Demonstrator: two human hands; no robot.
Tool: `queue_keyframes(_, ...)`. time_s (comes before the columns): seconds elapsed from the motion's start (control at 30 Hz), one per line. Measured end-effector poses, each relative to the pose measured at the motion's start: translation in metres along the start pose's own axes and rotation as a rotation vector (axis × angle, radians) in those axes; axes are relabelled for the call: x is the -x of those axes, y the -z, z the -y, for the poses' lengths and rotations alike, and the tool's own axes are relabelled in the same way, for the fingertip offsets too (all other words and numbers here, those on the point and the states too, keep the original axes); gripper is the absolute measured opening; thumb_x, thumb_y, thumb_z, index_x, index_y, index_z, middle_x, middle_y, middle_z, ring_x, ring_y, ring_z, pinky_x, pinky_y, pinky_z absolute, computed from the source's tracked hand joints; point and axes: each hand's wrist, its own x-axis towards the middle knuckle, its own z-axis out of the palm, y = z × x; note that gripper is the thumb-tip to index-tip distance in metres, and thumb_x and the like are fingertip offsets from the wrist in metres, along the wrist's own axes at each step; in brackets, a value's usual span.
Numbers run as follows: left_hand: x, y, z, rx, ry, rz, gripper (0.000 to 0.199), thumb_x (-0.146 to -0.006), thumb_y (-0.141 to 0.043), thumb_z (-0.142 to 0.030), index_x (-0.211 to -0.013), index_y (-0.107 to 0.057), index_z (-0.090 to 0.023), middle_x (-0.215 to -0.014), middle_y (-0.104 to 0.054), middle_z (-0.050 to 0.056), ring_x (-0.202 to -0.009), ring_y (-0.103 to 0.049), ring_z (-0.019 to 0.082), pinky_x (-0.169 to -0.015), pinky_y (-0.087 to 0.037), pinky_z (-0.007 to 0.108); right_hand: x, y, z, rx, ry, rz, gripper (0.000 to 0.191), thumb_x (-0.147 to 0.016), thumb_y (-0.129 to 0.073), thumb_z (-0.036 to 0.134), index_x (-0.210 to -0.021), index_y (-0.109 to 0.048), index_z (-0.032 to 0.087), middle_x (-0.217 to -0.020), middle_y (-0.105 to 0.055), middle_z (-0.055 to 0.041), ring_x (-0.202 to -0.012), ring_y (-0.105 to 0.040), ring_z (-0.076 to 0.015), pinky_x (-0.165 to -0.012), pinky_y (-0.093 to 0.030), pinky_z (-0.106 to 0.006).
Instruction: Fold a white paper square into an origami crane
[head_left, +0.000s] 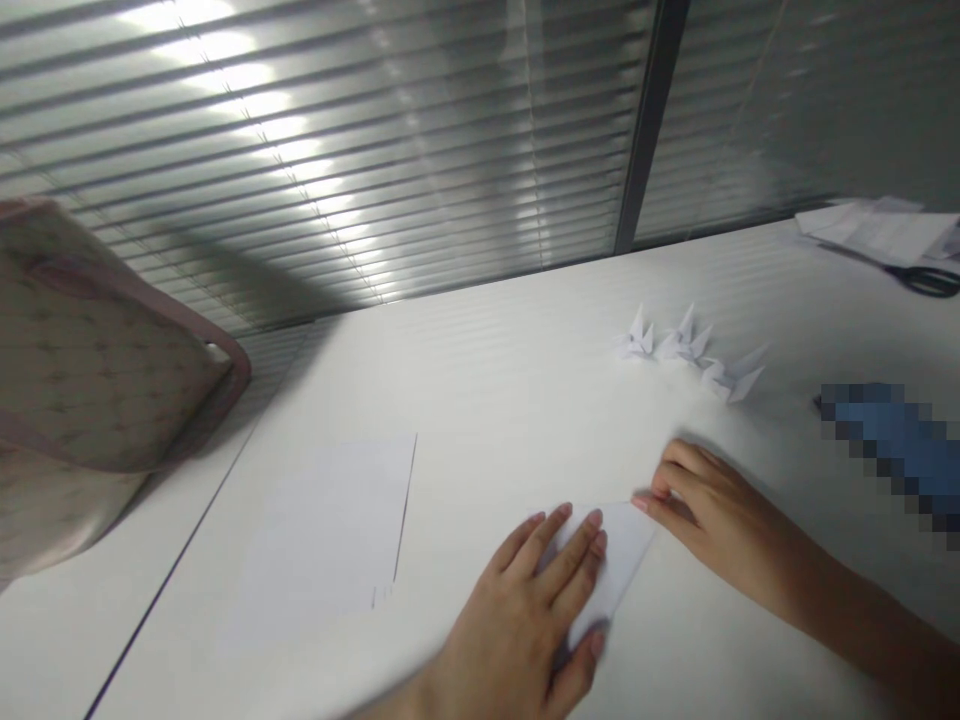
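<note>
Two bare hands are on a white worktop (480,400) in the head view, with the left wrist cut off by the bottom edge. Left hand (510,630) lies flat with its fingers (570,545) spread, pressing on a folded white paper (622,550). It covers a lot of the paper, so you can't make out the folds underneath. Right hand (720,520) is just beside it, fingers (679,465) curled in with the tips at the paper's upper corner; can't really tell if they're pinching it or only touching. Further up, three paper cranes (679,345) sit in a row. A faint white sheet (330,530) lies left of the hands, and a pile of papers (877,230) with black-handled scissors (926,282) sits top right. Some blue thing (892,450) on the right is pixelated, no idea what it is. A beige quilted bag (97,350) is cut off at the left edge, and I can't see inside it. Window blinds (300,150) run along the back.
</note>
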Motion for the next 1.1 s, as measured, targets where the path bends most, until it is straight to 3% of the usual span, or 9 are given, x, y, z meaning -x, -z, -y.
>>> queue_keyframes(0.47,0.002,-0.007,-0.0008,0.029,0.019,-0.087,0.061,-0.088,-0.056,-0.029,-0.143,-0.038,-0.012,-0.155,-0.031,0.007,-0.144,-0.023,0.029,-0.113,-0.031,0.044,-0.0072,0.0033,0.0075,0.269,0.081,-0.015,0.022,-0.087,-0.062,0.026,-0.066,-0.057,0.02,-0.071,-0.056,-0.0043,-0.071,-0.055,-0.0231,-0.068,-0.041,-0.038)
queue_keyframes(1.1,0.0028,-0.0054,-0.0043,0.041,0.024,-0.079,0.058,-0.089,-0.055,-0.032,-0.142,-0.04,-0.012,-0.155,-0.032,0.007,-0.143,-0.026,0.03,-0.113,-0.032,0.043,-0.0072,0.0038,0.004,0.248,0.096,-0.01,0.026,-0.088,-0.06,0.031,-0.064,-0.057,0.02,-0.07,-0.057,-0.0043,-0.069,-0.056,-0.0223,-0.067,-0.041,-0.038)
